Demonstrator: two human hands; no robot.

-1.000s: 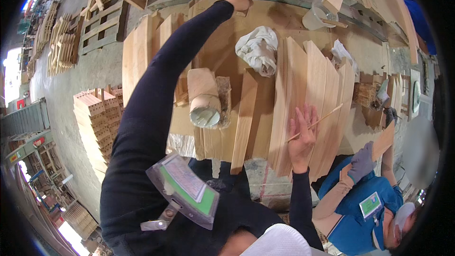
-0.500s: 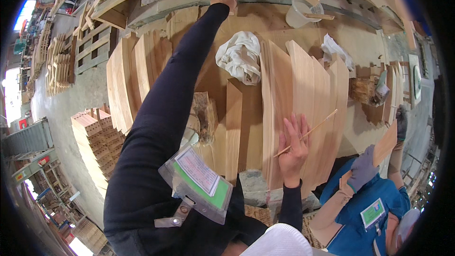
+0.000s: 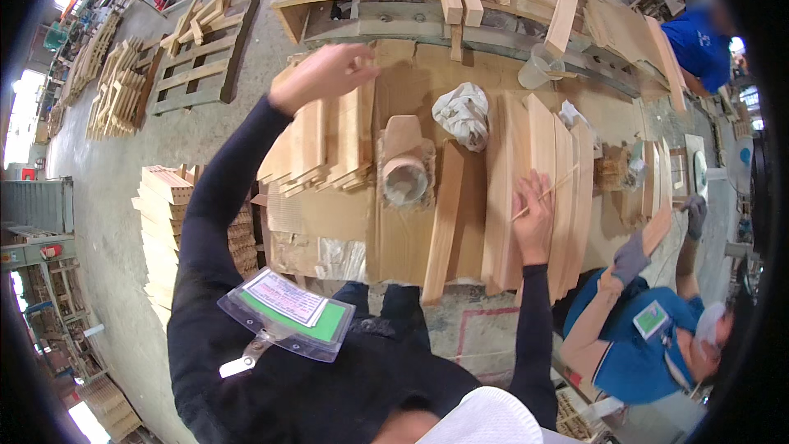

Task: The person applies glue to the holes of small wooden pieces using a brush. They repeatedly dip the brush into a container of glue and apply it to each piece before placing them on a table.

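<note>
Here the left hand [image 3: 325, 74] is stretched out far, over the back left part of the table [image 3: 329, 222]. Its fingers are curled on the top end of a stack of short wooden boards [image 3: 320, 144] that lean like a fan near the left edge. It looks closed on one board, but the view is bent there, so I cannot be sure how tight the grip is.

The right hand [image 3: 534, 218] rests on the long wooden planks [image 3: 538, 189] lying side by side on the right half of the table. It pinches a thin stick [image 3: 546, 191] between its fingers, and the stick points up and to the right across the planks.

Between the two hands stands a round pot [image 3: 405, 181] with something pale inside, on brown cardboard, and one single plank [image 3: 444, 222] lies just beside it. A crumpled white rag [image 3: 464, 113] sits near the back edge.

To do this well, I think the left hand should take just one board and lift it straight up, so the other boards do not slide down. The right hand should keep the stick low and flat on the plank, and press the planks still so they do not shift.

Another person in a blue shirt [image 3: 633, 337] with grey gloves works at the right corner; keep clear of their hand.
</note>
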